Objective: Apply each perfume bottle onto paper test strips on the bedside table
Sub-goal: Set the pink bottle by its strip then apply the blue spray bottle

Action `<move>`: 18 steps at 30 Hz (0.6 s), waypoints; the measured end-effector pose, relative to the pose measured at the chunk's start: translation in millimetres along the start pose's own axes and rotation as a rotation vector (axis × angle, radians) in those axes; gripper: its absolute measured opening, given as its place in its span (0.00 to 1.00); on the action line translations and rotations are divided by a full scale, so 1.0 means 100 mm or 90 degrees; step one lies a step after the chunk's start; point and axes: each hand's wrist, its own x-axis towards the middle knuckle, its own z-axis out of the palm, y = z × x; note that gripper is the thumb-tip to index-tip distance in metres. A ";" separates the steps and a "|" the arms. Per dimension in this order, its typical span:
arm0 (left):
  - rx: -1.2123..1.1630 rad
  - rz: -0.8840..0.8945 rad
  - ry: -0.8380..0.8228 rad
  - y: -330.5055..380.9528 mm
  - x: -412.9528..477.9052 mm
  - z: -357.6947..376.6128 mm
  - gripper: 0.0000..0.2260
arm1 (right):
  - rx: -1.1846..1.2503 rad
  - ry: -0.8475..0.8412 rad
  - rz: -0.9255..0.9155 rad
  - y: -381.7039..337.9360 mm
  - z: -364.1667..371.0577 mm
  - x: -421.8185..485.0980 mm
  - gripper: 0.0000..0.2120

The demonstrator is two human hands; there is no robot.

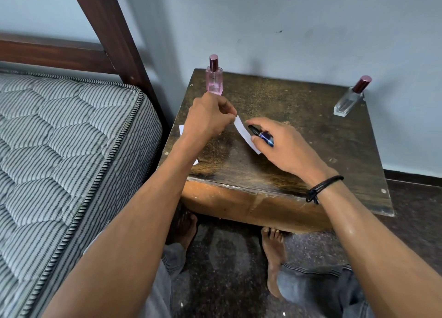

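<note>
Left grip (207,118) pinches the strip (246,134) by its far end, over the desk (306,126); the strip's long axis slants near-right. Right grip (283,146) clasps the dark bottle (262,135), whose nozzle points left, just beside the strip's middle.

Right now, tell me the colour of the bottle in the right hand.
The bottle is dark blue-purple; head view.

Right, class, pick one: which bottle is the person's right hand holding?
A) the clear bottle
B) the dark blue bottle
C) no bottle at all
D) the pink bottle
B: the right hand grips the dark blue bottle next to the strip pinched by the left hand, while the pink bottle and clear bottle stand untouched at the back of the table.
</note>
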 end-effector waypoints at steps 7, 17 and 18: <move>-0.037 0.007 -0.038 -0.02 0.00 -0.01 0.05 | -0.054 0.040 -0.027 -0.02 0.05 -0.02 0.13; -0.079 0.023 -0.071 -0.03 0.00 -0.03 0.05 | -0.089 0.070 -0.045 0.02 0.17 -0.02 0.10; -0.078 0.025 -0.073 -0.03 0.00 -0.03 0.05 | -0.090 0.072 -0.048 0.02 0.19 -0.03 0.10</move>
